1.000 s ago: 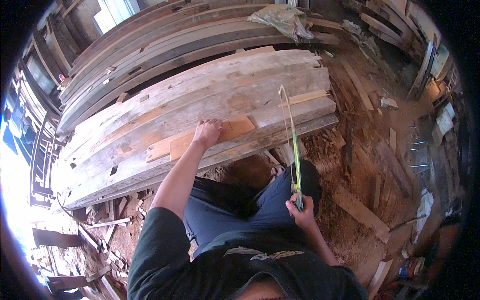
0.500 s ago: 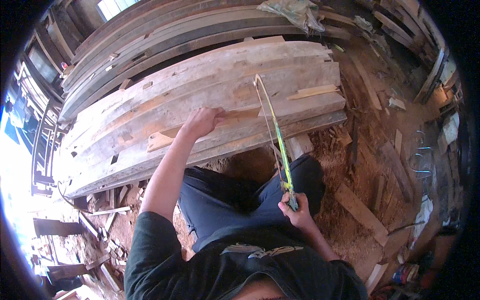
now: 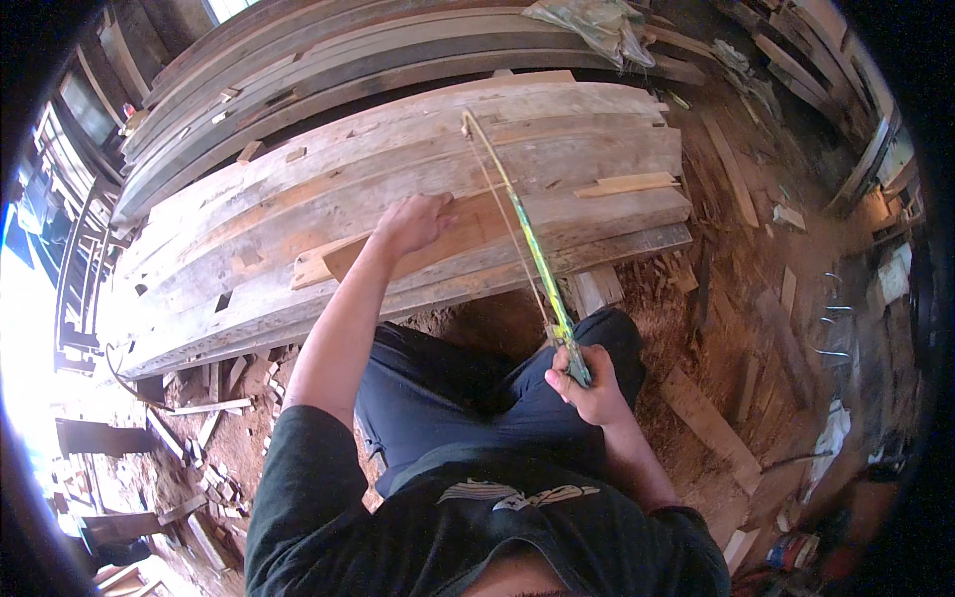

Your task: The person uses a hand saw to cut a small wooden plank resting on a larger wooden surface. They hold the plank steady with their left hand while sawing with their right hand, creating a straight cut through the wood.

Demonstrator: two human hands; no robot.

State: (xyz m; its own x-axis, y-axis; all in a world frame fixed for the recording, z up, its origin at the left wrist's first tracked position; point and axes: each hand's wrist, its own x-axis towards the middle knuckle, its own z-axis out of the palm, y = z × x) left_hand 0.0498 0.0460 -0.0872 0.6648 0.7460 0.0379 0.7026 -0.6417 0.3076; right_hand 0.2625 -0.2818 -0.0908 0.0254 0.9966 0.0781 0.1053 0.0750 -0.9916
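Note:
My right hand [image 3: 587, 388] is closed around the handle end of a bow saw [image 3: 529, 234] with a bent yellow-green frame and a thin blade. The saw reaches forward over the timbers, its far tip pointing away and slightly left. A brown wooden board [image 3: 470, 231] lies across the thick planks, its broad face showing, its right end beside the blade. Whether the blade touches it, I cannot tell. My left hand [image 3: 416, 223] grips the board's far edge with curled fingers. Under the board's left end, a paler wooden piece [image 3: 310, 270] sticks out.
Thick planks [image 3: 219, 239] form the work surface before my knees. A loose wood strip [image 3: 627, 185] rests at its right. Long beams [image 3: 398, 70] and a plastic sheet [image 3: 595, 28] lie behind. Offcuts [image 3: 708, 423] and sawdust cover the floor on both sides.
The saw has moved forward and its tip has swung left. The brown board has turned, so more of its broad face shows. My left hand has shifted slightly right with it.

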